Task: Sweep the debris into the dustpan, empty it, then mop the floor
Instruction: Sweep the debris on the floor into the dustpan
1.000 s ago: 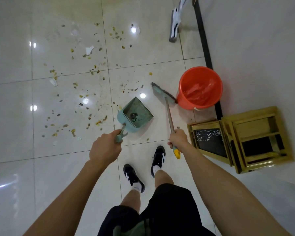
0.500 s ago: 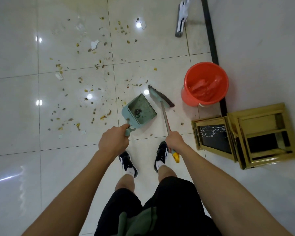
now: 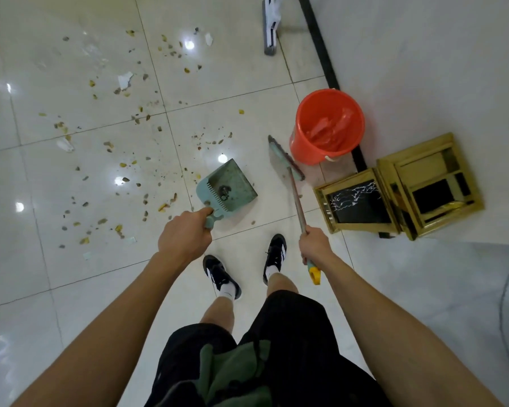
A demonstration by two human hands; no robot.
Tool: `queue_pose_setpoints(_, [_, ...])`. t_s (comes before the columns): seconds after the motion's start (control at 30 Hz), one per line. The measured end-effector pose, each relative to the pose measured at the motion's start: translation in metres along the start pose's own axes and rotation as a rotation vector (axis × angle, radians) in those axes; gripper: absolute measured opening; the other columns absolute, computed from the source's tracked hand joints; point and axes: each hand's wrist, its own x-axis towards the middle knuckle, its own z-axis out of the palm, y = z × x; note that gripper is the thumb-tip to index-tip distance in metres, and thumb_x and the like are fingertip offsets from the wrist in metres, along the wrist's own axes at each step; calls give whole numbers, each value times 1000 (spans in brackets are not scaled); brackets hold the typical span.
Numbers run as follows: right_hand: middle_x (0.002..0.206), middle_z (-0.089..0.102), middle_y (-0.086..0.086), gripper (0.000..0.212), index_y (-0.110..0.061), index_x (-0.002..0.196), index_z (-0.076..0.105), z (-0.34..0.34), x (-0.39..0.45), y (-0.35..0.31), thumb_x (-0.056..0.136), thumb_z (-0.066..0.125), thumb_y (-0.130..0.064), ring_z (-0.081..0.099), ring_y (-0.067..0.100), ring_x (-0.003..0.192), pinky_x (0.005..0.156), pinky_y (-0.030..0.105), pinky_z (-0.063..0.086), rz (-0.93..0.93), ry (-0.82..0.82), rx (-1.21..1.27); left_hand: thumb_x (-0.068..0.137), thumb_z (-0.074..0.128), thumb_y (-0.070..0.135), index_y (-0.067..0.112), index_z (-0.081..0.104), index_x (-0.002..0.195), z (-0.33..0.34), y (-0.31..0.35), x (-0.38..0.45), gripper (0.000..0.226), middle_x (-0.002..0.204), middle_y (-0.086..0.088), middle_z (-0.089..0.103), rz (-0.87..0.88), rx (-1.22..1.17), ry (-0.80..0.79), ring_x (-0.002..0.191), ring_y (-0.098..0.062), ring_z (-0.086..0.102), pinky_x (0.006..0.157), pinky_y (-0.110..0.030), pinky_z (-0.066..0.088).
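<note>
The debris (image 3: 124, 160) lies scattered ahead and to the left of both hands, spread across the glossy pale floor (image 3: 71, 289) tiles, so the sweep, as I judge it, must reach forward and leftward. The left hand (image 3: 185, 237) is wrapped round the stub handle of the teal dustpan (image 3: 228, 188), which sits just ahead of it with its open mouth facing forward and to the right, away from most of the litter; a small dark clump already rests inside. The right hand (image 3: 315, 245) is clenched on the broom (image 3: 294, 195), whose long thin shaft runs forward and slightly left from the fist to a narrow bristle head lying just beside the orange bucket (image 3: 328, 124). The left hand is the nearer to the mess. The debris looks like light, dry crumbs and husks with a few torn white paper scraps, likely to skid easily on the slick tile. A mop (image 3: 270, 27) stands by the wall far ahead, and brass-coloured framed boxes (image 3: 400, 186) rest to the right.
</note>
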Motion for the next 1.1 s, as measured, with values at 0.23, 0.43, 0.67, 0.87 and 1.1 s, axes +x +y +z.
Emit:
queue_pose_setpoints(0.23, [124,64,21,38,-3,131,55,5,15,8,94,45,-9,68,39,102,86,46,59,153,-19,9,93,53,26,39,54,133,6,-4,8,42,89,-3,69,26,24,-6,70,-28,64,66,-42,60])
queue_pose_setpoints(0.43, [118,65,23,40,3,130,54,30,4,-11,92,47,-7,68,40,98,76,41,60,161,-95,133,94,55,24,38,56,133,7,-9,9,41,89,-1,68,62,68,-9,69,-24,62,63,-40,60])
queue_pose_setpoints(0.67, [64,59,15,42,6,123,57,59,-23,-34,87,36,0,54,23,43,48,31,49,129,-283,272,94,53,28,39,57,125,7,-25,4,33,85,-1,67,40,70,-9,68,-25,62,63,-41,60])
queue_pose_setpoints(0.87, [67,51,11,43,-6,124,59,59,-41,-35,93,29,-3,43,19,47,43,22,40,157,-296,424,95,55,28,38,58,129,2,-40,-4,35,81,-1,64,9,89,8,62,-22,60,59,-38,59])
queue_pose_setpoints(1.1, [62,54,13,42,0,117,62,50,-52,-30,90,29,2,47,22,41,43,26,42,194,-164,453,94,54,27,34,59,126,-3,-48,-12,34,82,-4,64,0,69,6,64,-25,62,61,-39,60])
